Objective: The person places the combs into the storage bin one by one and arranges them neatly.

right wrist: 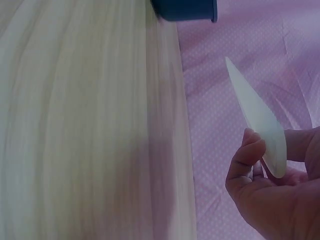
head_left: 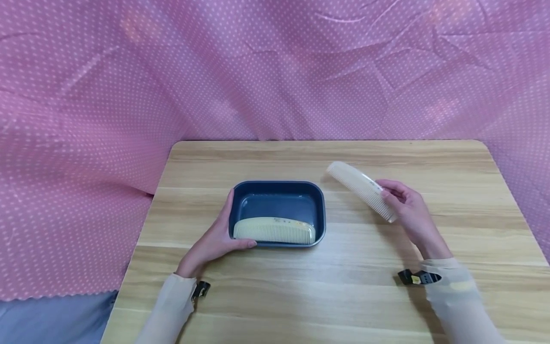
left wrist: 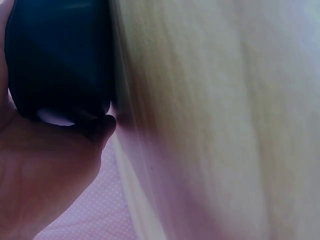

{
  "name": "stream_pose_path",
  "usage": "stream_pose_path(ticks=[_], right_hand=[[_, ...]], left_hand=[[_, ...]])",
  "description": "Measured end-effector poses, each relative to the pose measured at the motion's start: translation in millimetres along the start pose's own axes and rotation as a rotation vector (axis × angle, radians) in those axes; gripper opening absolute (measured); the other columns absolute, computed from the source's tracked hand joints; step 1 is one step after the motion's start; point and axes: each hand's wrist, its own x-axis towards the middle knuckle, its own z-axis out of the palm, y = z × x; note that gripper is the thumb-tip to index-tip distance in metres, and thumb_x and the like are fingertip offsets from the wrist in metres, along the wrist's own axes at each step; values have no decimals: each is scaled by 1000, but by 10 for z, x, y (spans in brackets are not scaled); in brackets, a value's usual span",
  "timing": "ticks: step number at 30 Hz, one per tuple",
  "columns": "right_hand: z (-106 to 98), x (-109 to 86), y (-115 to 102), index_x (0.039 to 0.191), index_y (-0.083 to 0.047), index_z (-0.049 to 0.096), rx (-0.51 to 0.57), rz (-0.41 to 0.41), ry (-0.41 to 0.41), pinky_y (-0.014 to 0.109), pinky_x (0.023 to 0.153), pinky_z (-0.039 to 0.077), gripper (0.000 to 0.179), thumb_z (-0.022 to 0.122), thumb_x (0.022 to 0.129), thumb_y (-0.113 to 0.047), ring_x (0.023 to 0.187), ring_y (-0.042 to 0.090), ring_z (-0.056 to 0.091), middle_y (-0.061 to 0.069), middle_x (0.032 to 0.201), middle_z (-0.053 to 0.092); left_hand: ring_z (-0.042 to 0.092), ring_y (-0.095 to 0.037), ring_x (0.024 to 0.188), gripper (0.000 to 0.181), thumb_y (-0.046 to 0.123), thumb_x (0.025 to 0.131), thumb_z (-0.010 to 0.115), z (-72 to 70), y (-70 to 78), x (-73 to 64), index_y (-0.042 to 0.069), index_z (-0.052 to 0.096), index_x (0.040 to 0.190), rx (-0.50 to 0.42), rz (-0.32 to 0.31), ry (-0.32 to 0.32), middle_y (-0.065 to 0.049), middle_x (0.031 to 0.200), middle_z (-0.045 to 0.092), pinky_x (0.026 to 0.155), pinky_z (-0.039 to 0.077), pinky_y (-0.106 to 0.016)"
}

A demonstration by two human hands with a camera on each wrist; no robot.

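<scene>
A cream comb [head_left: 361,188] is pinched by my right hand [head_left: 410,210] near one end, held up off the table to the right of the dark blue tray. In the right wrist view the comb [right wrist: 260,120] appears nearly edge-on between thumb and fingers. My left hand [head_left: 216,239] grips the left side of the tray [head_left: 320,210], thumb along its near edge. A second cream comb [head_left: 275,230] lies inside, along the tray's near wall, teeth toward me. From the left wrist, the tray's dark side [left wrist: 60,60] shows against the hand; its fingers are mostly out of view.
Both arms reach over a light wood table [head_left: 352,296] with rounded far corners. Pink dotted cloth [head_left: 275,71] hangs behind the table and along its sides. A small dark device [head_left: 418,277] is strapped on the right wrist, another [head_left: 200,290] on the left.
</scene>
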Motion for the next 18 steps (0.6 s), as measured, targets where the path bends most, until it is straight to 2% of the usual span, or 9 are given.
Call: stream_pose_path(ticks=[7, 11, 18], right_hand=[[189, 66, -62, 149, 4, 61, -104, -22, -25, 20, 88, 55, 40, 63, 112, -11, 109, 11, 62, -6, 120, 70], [356, 104, -80, 151, 4, 59, -128, -9, -62, 23, 91, 53, 42, 63, 112, -13, 111, 14, 62, 0, 124, 70], [623, 172, -97, 148, 0, 63, -138, 4, -116, 28, 96, 53, 39, 63, 113, -16, 115, 21, 61, 13, 129, 67]], left_hand=[[1, -27, 165, 141, 22, 85, 96, 19, 17, 21, 31, -13, 175, -8, -1, -6, -2, 182, -4, 128, 7, -67], [1, -28, 166, 141, 22, 85, 96, 12, 29, -2, 30, -14, 175, -10, -23, -4, -2, 182, -4, 127, 7, -68], [-1, -27, 166, 141, 23, 86, 96, -10, 36, -13, 29, -14, 175, -1, -26, -10, -2, 182, -5, 128, 7, -68]])
